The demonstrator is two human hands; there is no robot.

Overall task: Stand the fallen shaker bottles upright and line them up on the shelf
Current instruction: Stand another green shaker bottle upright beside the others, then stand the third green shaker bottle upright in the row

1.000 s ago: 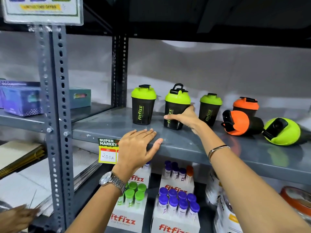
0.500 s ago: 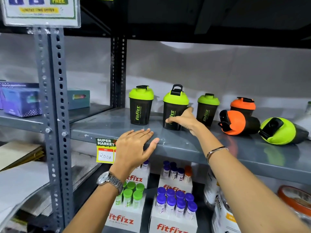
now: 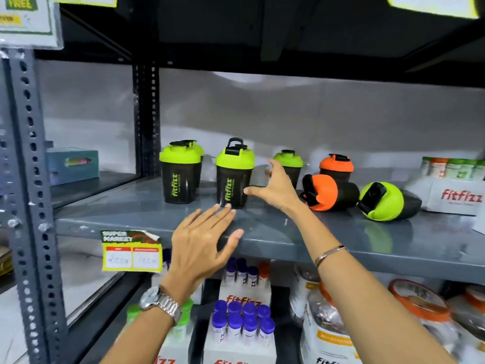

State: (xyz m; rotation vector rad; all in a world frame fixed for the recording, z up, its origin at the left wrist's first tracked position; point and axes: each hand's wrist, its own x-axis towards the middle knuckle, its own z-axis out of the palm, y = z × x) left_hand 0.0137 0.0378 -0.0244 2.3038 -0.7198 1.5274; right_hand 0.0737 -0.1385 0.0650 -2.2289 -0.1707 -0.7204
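Shelf (image 3: 262, 232): grey metal, carrying 6 shaker bottles in a loose row.
Far-left bottle (image 3: 179, 172): upright, black body, lime lid, "fitfizz" printed in lime up the side; a second lime-lidded bottle (image 3: 197, 151) directly behind, mostly hidden.
Second bottle (image 3: 234, 177): upright, lime lid with black carry loop raised, "fitfizz" in lime up the side, smaller line beside it too blurred to read.
Third bottle (image 3: 288, 160): upright, lime lid, set further back, body partly behind the right hand.
Orange upright bottle (image 3: 336, 165): standing at the back, behind the fallen orange one.
Fallen orange bottle (image 3: 330, 191): on its side, orange lid facing the camera, black cap flipped open.
Fallen green bottle (image 3: 385, 200): on its side just right of the orange one, lime lid forward, black body pointing right.
Right hand (image 3: 275, 189): open, fingers spread, gripping nothing; thumb tip just beside the second bottle, possibly touching; fallen orange bottle just to its right, apart from it.
Left hand (image 3: 203, 240): open and flat on the shelf's front edge, fingertips just in front of the second bottle's base, holding nothing.
Price tag (image 3: 131, 249): "SUPER MARKET" on green, handwriting below blurred.
Sign (image 3: 22, 18): top left, "FREE" legible.
White carton (image 3: 451, 198): far right on the shelf, red "fitfizz".
Boxes below (image 3: 244, 298): red "fitfizz", purple-capped tubes standing in them.
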